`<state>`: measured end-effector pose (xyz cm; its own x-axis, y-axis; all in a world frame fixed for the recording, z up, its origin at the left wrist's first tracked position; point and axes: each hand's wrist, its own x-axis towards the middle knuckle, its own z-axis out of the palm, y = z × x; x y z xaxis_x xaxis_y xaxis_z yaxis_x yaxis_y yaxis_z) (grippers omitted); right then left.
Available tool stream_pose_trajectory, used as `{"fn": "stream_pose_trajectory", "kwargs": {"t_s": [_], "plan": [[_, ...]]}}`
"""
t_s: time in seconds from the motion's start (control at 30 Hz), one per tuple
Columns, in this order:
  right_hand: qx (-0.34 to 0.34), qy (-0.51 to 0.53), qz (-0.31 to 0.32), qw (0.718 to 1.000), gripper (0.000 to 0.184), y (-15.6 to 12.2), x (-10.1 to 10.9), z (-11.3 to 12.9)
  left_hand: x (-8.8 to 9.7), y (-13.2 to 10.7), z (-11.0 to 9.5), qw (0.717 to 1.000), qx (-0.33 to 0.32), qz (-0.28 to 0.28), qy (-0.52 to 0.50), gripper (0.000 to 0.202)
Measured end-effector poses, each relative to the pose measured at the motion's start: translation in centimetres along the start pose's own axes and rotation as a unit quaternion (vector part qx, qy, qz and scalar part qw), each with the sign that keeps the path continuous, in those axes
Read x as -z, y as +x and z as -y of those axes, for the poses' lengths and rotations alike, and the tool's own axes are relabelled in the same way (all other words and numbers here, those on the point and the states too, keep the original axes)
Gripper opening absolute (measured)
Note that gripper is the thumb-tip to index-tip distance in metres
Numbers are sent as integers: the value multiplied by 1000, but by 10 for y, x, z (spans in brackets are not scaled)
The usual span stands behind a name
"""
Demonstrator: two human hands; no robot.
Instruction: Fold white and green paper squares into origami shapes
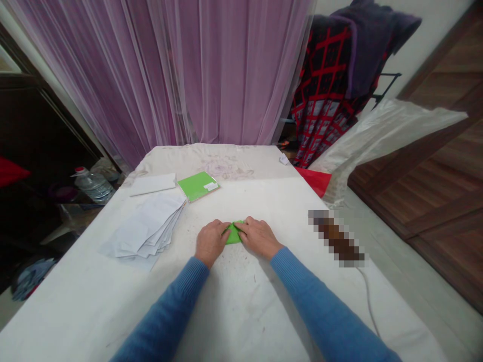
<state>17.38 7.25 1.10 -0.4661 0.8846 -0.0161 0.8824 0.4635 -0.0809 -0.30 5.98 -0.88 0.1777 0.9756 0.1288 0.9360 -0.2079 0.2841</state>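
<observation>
A small folded piece of green paper [233, 236] lies on the white-covered table, between my two hands. My left hand [212, 241] pinches its left side, the fingers bent and pressed together. On the opposite side my right hand [260, 236] grips the paper's upper right edge between thumb and fingers. The fingertips of both hands nearly meet over the paper and hide part of its folds. Beyond my hands sits a flat green pack of paper [198, 186] with a white label.
Several loose white sheets [147, 229] are fanned out at the left, with a flat white pad [154, 184] behind them. A blurred brown object [337, 239] with a cable lies near the right edge. White cloth [245, 311] covers the table; purple curtains [226, 75] hang behind.
</observation>
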Motion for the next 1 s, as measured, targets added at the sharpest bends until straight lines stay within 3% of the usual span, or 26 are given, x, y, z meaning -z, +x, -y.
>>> {"fn": "stream_pose_trajectory", "kwargs": {"t_s": [0.27, 0.8, 1.0], "plan": [[-1, 42, -11, 999, 33, 3, -3, -6, 2, 0, -5, 997, -58, 29, 37, 31], [31, 148, -72, 986, 32, 0, -26, -22, 11, 3, -8, 992, -99, 56, 54, 38], [93, 163, -126, 974, 38, -7, -38, -28, 18, 18, 7, 982, -135, 127, 35, 38]]}}
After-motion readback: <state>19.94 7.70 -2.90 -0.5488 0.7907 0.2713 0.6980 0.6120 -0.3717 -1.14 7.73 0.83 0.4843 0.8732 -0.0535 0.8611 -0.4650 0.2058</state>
